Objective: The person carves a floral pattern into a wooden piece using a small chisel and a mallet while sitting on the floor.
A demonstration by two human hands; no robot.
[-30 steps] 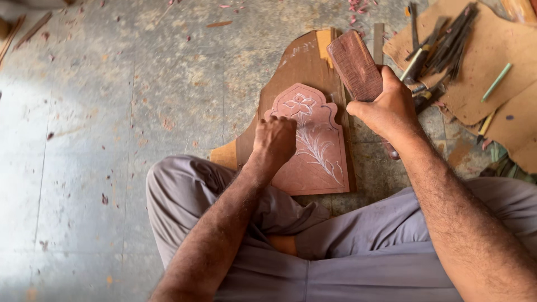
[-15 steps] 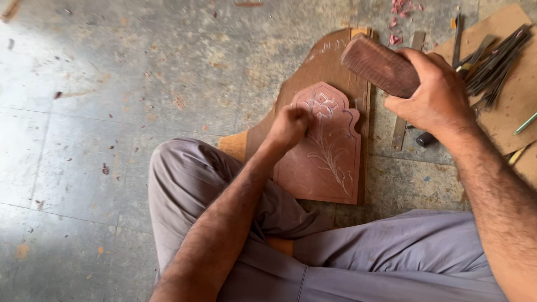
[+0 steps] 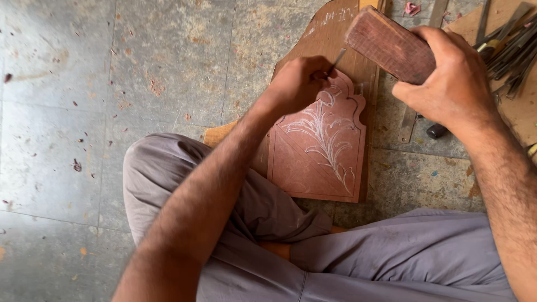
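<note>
The carved wooden panel (image 3: 319, 151) lies on a backing board (image 3: 330, 39) on the floor, its lower left corner hidden by the forearm. The left hand (image 3: 296, 84) grips a chisel (image 3: 335, 60), mostly concealed; the right hand (image 3: 447, 78) clutches a wooden mallet (image 3: 389, 45), its handle hidden.

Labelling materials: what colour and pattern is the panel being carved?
Reddish-pink panel with a pale incised leafy floral motif; clearest, and only seen, in the head view.
</note>
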